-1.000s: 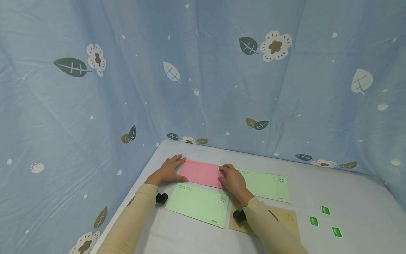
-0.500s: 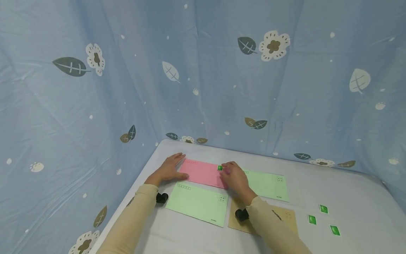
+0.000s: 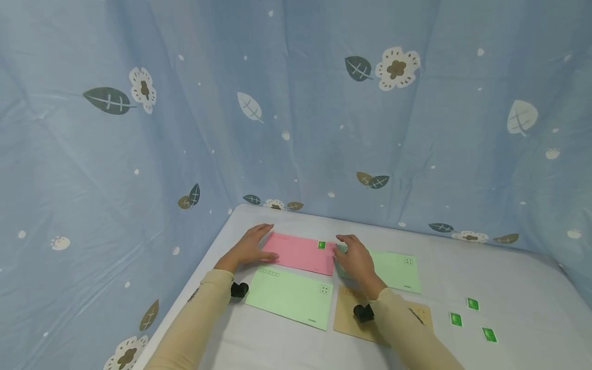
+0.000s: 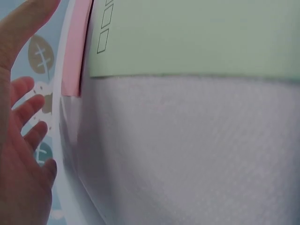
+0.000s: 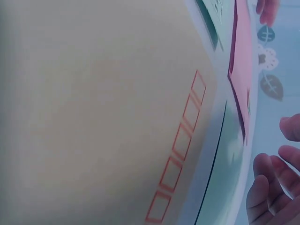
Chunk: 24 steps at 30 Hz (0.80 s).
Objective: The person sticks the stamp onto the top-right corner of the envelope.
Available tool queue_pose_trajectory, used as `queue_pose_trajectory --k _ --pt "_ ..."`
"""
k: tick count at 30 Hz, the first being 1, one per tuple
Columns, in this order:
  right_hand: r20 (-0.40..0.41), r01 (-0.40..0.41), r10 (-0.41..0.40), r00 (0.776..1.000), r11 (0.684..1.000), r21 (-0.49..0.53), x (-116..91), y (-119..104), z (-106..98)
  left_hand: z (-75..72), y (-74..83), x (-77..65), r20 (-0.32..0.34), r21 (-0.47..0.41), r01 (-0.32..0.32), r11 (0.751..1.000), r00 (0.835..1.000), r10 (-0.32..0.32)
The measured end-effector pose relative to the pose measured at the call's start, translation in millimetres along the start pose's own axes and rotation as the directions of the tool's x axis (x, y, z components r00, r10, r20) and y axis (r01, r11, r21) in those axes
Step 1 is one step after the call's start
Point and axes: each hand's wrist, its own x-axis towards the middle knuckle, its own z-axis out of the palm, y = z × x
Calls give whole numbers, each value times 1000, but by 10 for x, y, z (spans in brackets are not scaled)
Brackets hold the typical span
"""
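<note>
A pink envelope (image 3: 296, 256) lies at the back left, with a small green stamp (image 3: 321, 245) on its upper right corner. My left hand (image 3: 247, 247) is at the envelope's left end, its thumb over the lower edge and its fingers near the upper left corner. Just right of the pink envelope, my right hand (image 3: 358, 262) hovers over the left part of a green envelope (image 3: 395, 270), fingers loosely bent with nothing between them. In the right wrist view those fingers (image 5: 276, 187) are apart from the pink envelope (image 5: 241, 70).
Nearer me lie a second green envelope (image 3: 291, 298) and a brown envelope (image 3: 347, 321), partly under my right forearm. Several loose green stamps (image 3: 473, 303) are spread on the white table (image 3: 509, 277) at the right. A blue patterned curtain (image 3: 300, 103) stands behind and at the left.
The right hand has let go of the stamp and drawn away to the right, leaving it on the pink envelope. The left hand has stayed at the envelope's left end.
</note>
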Motion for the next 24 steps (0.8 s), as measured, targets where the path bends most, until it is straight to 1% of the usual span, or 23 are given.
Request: queue_pose_trajectory --k 5,9,14,19,24 --pt "-5 3 -3 1000 1000 -4 -45 54 -64 21 8 19 11 13 -10 1000 1000 9" --pt "-17 7 -7 1000 1000 0 -74 78 -94 26 17 14 6 1 -26 1000 1000 26" --pt "-9 5 -5 1000 1000 8 -108 88 -127 14 46 -23 -3 -38 -44 998 999 44" --pt "-19 10 -10 1000 1000 9 -133 111 -178 2 126 -27 3 -69 -55 996 998 55" --pt "-28 15 -14 1000 999 39 -160 156 -247 10 243 -8 6 -97 -68 993 998 69"
